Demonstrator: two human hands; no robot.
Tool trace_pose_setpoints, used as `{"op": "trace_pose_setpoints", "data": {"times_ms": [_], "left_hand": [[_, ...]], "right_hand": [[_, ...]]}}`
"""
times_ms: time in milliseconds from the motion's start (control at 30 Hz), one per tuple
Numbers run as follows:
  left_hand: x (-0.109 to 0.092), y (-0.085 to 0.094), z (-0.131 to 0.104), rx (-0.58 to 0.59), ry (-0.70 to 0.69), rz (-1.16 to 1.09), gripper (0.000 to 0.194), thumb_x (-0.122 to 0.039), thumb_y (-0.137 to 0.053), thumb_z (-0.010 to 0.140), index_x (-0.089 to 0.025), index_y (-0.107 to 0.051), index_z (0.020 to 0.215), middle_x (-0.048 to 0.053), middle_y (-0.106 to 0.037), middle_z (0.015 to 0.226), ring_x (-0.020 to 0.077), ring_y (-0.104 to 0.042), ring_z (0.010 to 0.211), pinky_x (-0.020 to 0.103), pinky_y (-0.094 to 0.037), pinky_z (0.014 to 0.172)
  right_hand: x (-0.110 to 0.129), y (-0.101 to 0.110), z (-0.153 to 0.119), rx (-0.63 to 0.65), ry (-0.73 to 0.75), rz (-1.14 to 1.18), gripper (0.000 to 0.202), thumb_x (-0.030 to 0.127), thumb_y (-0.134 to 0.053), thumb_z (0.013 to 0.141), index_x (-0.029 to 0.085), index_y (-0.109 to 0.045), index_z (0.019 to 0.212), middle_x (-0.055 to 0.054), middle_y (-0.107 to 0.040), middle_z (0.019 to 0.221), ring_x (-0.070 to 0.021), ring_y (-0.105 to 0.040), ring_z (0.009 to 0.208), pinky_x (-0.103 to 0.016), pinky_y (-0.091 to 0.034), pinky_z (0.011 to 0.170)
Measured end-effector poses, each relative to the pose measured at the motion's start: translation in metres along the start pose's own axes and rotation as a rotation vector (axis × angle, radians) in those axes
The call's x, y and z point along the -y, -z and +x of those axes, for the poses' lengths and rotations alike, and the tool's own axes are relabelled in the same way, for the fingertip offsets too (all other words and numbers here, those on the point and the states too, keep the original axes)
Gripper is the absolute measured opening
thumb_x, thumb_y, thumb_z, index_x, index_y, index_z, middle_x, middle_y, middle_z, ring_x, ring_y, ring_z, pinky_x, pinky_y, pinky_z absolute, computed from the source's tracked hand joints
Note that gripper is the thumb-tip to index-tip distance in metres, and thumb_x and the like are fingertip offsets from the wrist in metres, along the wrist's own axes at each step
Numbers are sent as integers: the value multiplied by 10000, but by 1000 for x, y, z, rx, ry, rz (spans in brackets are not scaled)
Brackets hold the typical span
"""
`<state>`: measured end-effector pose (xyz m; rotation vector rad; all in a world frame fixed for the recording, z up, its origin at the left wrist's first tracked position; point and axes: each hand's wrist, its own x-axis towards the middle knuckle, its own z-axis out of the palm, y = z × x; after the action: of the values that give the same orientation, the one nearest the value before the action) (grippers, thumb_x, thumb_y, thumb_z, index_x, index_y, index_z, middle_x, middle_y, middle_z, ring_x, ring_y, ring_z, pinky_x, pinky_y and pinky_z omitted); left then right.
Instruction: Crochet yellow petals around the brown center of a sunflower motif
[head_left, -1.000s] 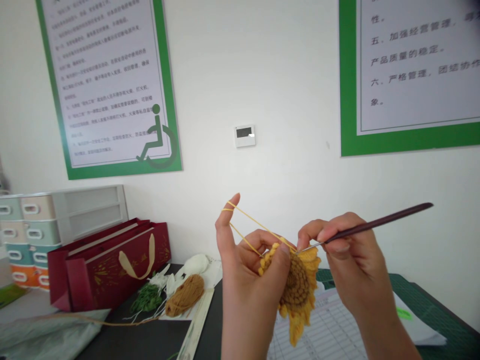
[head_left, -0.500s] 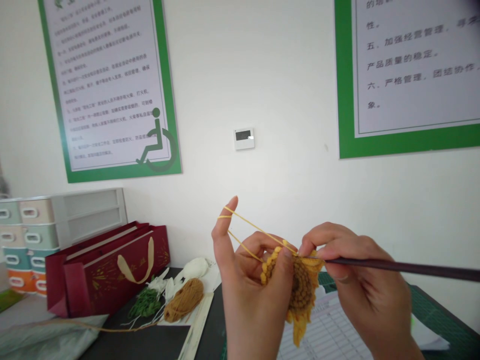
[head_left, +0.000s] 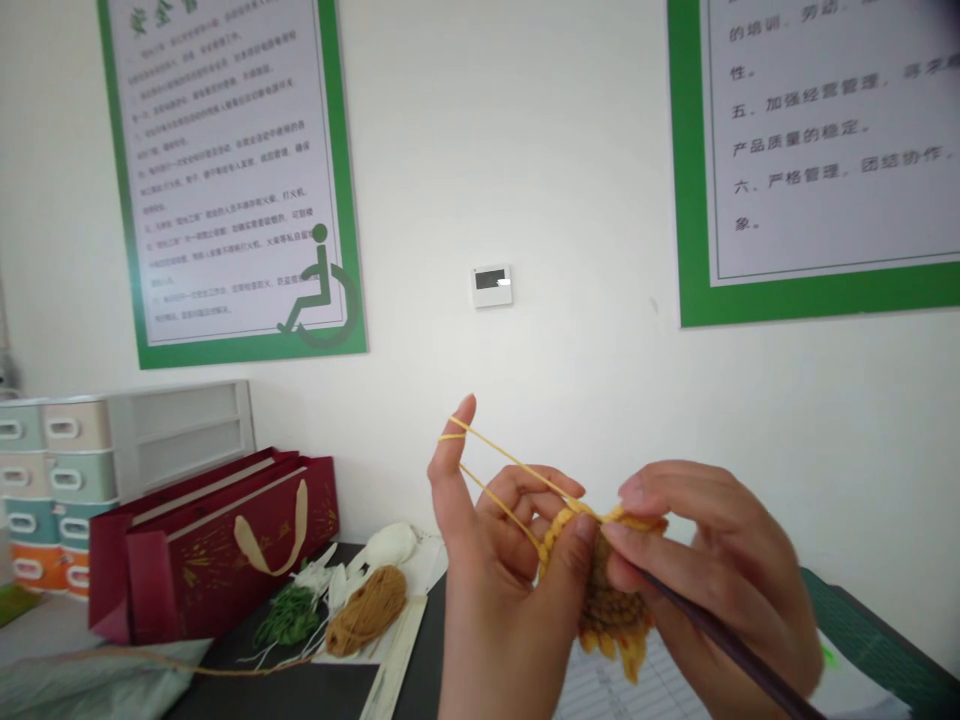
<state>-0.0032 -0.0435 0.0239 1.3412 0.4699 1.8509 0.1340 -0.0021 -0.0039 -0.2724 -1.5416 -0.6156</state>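
Observation:
My left hand [head_left: 502, 570] pinches the edge of a crocheted piece [head_left: 616, 610] with a brown round centre and yellow petals. Yellow yarn [head_left: 506, 452] is looped round its raised index finger and runs down to the stitches. My right hand [head_left: 720, 570] grips a dark crochet hook [head_left: 724, 640], whose handle slants down to the right. The hook's tip is at the top edge of the piece, mostly hidden by the fingers of my right hand.
On the left stand a dark red gift bag [head_left: 225, 560] and a drawer unit [head_left: 79, 475]. Brown yarn [head_left: 367, 610], green yarn [head_left: 289, 615] and white yarn [head_left: 390, 542] lie beside them. A printed sheet [head_left: 600, 690] and green cutting mat [head_left: 870, 640] lie beneath my hands.
The hook has swung from nearly level to slanting down to the right. My right hand has turned, and the crocheted piece has tilted, with its brown centre now partly covered.

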Motion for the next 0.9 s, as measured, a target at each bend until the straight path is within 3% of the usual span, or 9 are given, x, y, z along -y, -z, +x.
{"op": "trace_pose_setpoints", "data": {"times_ms": [100, 167, 333, 467, 700, 800, 900], "left_hand": [[2, 6, 5, 40, 47, -25, 1043, -91, -809, 830, -503, -196, 1566, -31, -707, 839, 128, -629, 670, 253, -539, 690], [3, 9, 7, 55, 78, -33, 1101, -75, -825, 808, -510, -159, 1569, -35, -723, 844, 124, -638, 675, 261, -543, 714], [3, 17, 14, 118, 160, -78, 1214, -68, -839, 800, -471, -20, 1601, 3, -772, 876, 147, -686, 713, 292, -553, 733], [5, 26, 20, 153, 234, -182, 1214, -35, -859, 769, -395, -73, 1621, -25, -739, 797, 144, -693, 716, 293, -548, 759], [6, 33, 24, 212, 363, -283, 1212, -52, -893, 730, -338, -125, 1623, -20, -708, 777, 132, -649, 650, 268, -506, 676], [6, 27, 22, 195, 376, -312, 1179, -58, -890, 727, -296, -148, 1612, -43, -673, 709, 116, -617, 612, 239, -497, 642], [6, 15, 17, 104, 284, -218, 1134, -50, -853, 750, -331, -148, 1593, -57, -672, 695, 111, -584, 543, 230, -508, 574]], "right_hand": [[-2, -1, 0, -70, 13, -83, 222, 114, -723, 865, 288, -722, 1002, -8, -613, 904, -212, -578, 890, -431, -516, 771], [-3, -2, 1, -51, 51, -106, 188, 127, -735, 867, 267, -726, 991, 4, -645, 836, -201, -556, 829, -427, -488, 760], [-3, -5, 0, -8, 52, -15, 295, 35, -719, 826, 221, -695, 1053, -16, -745, 906, -215, -626, 869, -460, -498, 795], [-2, -6, 4, -6, 23, 133, 410, -48, -685, 781, 257, -641, 1052, 22, -735, 899, -187, -646, 815, -442, -508, 770], [-10, -7, -4, -32, 26, 248, 406, -91, -622, 804, 235, -656, 1044, 9, -689, 931, -176, -611, 830, -417, -514, 720], [-10, -13, -17, -159, 43, 105, 264, -7, -663, 859, 246, -700, 923, 0, -681, 908, -175, -604, 819, -386, -512, 683], [-4, -20, -26, -277, 73, -194, 210, 39, -757, 833, 239, -704, 793, 9, -692, 888, -157, -629, 807, -371, -514, 712]]}}
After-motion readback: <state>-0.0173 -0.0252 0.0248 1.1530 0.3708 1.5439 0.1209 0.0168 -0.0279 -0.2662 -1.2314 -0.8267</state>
